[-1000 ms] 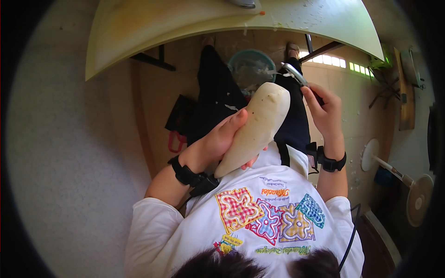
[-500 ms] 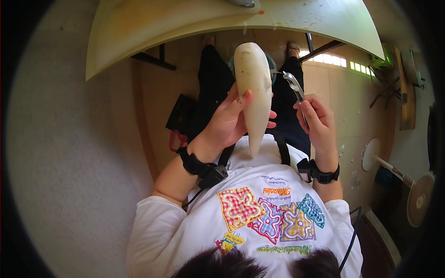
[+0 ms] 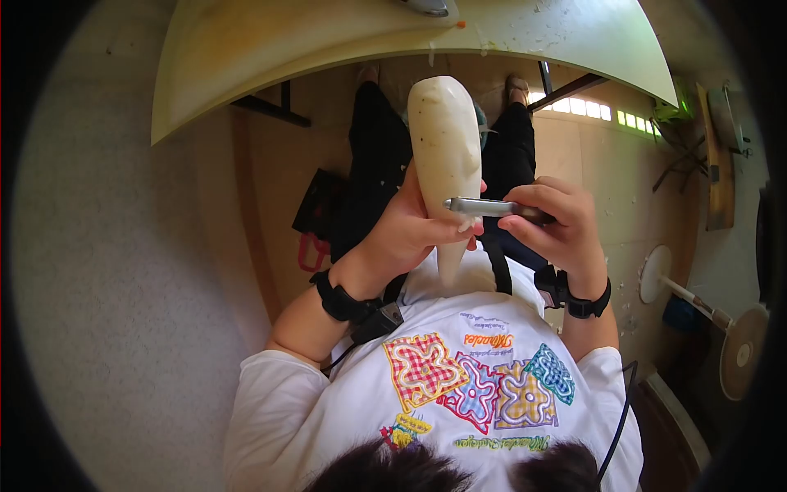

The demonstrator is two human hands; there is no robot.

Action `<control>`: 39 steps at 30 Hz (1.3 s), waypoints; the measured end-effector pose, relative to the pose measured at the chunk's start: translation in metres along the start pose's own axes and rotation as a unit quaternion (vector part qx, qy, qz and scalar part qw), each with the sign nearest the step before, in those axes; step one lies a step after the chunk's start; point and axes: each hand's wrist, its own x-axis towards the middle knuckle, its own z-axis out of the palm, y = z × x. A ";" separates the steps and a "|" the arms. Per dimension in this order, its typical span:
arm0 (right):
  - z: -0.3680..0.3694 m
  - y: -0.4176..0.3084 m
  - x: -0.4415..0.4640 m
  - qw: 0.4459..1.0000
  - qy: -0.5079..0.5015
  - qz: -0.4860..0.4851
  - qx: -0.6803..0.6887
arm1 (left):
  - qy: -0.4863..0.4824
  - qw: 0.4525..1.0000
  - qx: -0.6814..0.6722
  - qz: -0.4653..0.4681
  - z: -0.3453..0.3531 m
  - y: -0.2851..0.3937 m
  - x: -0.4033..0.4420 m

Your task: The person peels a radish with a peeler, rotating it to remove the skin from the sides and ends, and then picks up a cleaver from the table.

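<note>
A large white radish points its thick end away from me and its thin tip toward my shirt. My left hand is wrapped round its lower half, with the thumb across the front. My right hand grips the dark handle of a metal peeler. The peeler's head lies across the radish just above my left thumb, and a small pale shred clings below it. Behind the radish, a teal basin on the floor is mostly hidden.
A pale table spans the top, bearing a metal object and an orange scrap. A black box stands on the floor at left. A white fan is at right, below a wooden board.
The radish has swung from a slant to nearly upright in my left hand. My right hand has brought the peeler from beyond the radish onto its lower part.
</note>
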 end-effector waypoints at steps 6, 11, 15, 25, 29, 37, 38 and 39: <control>0.003 -0.008 0.006 0.999 0.000 -0.043 -0.032 | -0.030 0.998 0.055 -0.016 0.000 0.011 -0.004; 0.007 0.000 0.005 0.997 0.048 -0.025 -0.049 | -0.014 0.993 0.107 -0.052 0.004 0.020 -0.002; 0.010 0.004 0.002 0.994 0.085 0.001 -0.065 | -0.005 0.993 0.059 -0.098 0.006 0.015 -0.011; 0.011 0.006 0.002 0.991 0.105 -0.003 -0.088 | -0.009 0.989 0.089 -0.114 -0.001 0.017 -0.007; 0.007 -0.001 -0.007 0.990 0.017 -0.100 -0.100 | -0.004 0.990 0.098 -0.099 0.000 0.020 -0.009; 0.016 0.004 -0.012 0.992 0.032 -0.069 -0.097 | -0.009 0.982 0.151 -0.113 -0.005 0.016 -0.011; 0.017 0.005 -0.014 0.993 0.040 -0.065 -0.094 | -0.015 0.979 0.163 -0.124 -0.003 0.016 -0.012; 0.018 0.007 -0.013 0.993 0.048 -0.061 -0.091 | -0.015 0.979 0.163 -0.123 -0.002 0.017 -0.012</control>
